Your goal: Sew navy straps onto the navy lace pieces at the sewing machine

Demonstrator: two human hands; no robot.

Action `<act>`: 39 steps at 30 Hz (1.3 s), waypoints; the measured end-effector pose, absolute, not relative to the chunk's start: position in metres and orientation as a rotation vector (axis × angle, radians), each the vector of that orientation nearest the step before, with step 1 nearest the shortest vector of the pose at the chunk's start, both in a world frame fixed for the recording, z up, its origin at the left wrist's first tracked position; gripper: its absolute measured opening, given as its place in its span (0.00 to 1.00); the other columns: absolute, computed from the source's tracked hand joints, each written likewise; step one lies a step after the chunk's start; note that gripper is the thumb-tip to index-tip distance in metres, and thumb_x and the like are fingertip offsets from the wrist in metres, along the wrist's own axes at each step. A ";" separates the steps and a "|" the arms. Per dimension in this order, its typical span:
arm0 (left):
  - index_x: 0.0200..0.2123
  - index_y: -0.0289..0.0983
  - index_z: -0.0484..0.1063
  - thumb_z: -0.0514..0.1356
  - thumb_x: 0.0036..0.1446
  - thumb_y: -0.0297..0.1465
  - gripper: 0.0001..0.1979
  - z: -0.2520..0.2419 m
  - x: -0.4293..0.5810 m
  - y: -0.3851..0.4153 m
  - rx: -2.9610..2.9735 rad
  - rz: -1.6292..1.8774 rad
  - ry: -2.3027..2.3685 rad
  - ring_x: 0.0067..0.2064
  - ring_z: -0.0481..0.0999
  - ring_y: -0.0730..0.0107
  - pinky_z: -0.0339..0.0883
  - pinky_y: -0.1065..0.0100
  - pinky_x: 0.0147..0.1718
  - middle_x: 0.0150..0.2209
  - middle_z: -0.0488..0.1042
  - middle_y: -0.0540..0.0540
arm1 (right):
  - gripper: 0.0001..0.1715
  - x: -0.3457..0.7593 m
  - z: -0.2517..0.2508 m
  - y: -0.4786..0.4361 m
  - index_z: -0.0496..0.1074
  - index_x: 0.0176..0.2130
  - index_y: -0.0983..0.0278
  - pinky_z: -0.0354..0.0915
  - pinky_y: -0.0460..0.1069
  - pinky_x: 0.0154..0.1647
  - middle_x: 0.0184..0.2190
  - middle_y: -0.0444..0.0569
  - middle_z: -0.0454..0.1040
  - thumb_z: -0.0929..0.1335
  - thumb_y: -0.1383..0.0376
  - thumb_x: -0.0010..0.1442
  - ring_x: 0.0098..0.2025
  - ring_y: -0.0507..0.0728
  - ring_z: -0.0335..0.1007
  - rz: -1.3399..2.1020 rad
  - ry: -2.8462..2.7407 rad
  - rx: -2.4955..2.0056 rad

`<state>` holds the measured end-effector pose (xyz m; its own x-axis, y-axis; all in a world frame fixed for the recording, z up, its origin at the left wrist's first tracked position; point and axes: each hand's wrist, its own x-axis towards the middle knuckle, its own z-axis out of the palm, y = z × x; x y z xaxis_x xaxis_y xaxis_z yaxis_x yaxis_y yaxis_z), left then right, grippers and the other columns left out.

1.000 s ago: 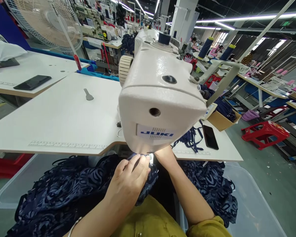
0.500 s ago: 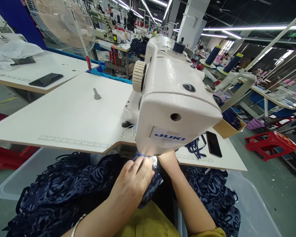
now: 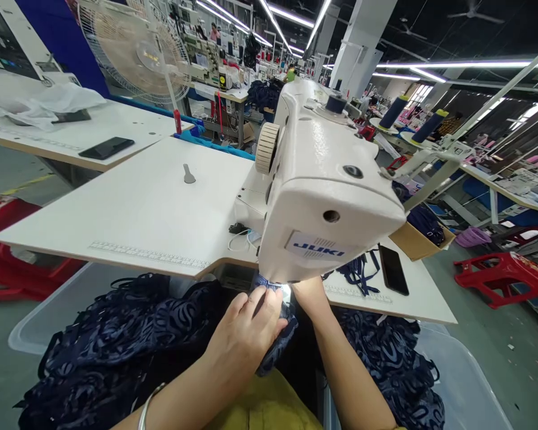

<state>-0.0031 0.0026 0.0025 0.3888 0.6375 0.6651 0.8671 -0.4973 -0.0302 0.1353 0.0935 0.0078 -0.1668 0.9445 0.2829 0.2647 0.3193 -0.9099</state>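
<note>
A white JUKI sewing machine (image 3: 332, 197) stands before me, its head over the front edge of the table. Beneath it hangs a piece of navy patterned fabric (image 3: 273, 352), its upper end reaching under the machine head. My left hand (image 3: 246, 328) has its fingers bent and closed on this fabric, close to the lit sewing area. On the other side, my right hand (image 3: 311, 295) reaches behind the machine head; its fingers are hidden there. A small bright white patch, perhaps a label, shows between the hands. The needle is out of sight.
Heaps of navy patterned fabric (image 3: 130, 340) and more such fabric (image 3: 385, 358) lie in clear plastic tubs at both sides. On the white table (image 3: 161, 209) are a small metal piece (image 3: 189, 174), navy straps (image 3: 361, 272) and a phone (image 3: 393, 270). A red stool (image 3: 504, 275) stands right.
The whole view has shifted, so the machine and table appear farther right. My left hand keeps its hold on the fabric, its fingers slightly shifted. My right hand stays by the machine head.
</note>
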 end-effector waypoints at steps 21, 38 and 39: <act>0.49 0.34 0.72 0.54 0.64 0.31 0.14 0.000 0.005 0.005 -2.294 -0.873 -1.361 0.48 0.74 0.61 0.57 0.60 0.46 0.46 0.78 0.44 | 0.09 0.138 0.005 0.093 0.72 0.31 0.64 0.65 0.49 0.36 0.31 0.48 0.76 0.63 0.71 0.51 0.34 0.57 0.72 0.874 -1.654 -1.219; 0.50 0.32 0.72 0.53 0.65 0.32 0.15 0.001 0.006 0.006 -2.262 -0.821 -1.381 0.47 0.73 0.60 0.58 0.60 0.45 0.47 0.77 0.45 | 0.11 0.135 -0.001 0.096 0.74 0.34 0.64 0.67 0.49 0.42 0.37 0.50 0.78 0.63 0.70 0.52 0.39 0.57 0.73 0.822 -1.650 -1.164; 0.50 0.32 0.72 0.53 0.65 0.32 0.15 0.001 0.006 0.005 -2.251 -0.812 -1.389 0.47 0.73 0.59 0.58 0.60 0.45 0.47 0.77 0.44 | 0.11 0.135 -0.001 0.095 0.74 0.34 0.64 0.67 0.50 0.43 0.37 0.50 0.78 0.63 0.70 0.52 0.40 0.57 0.73 0.833 -1.649 -1.154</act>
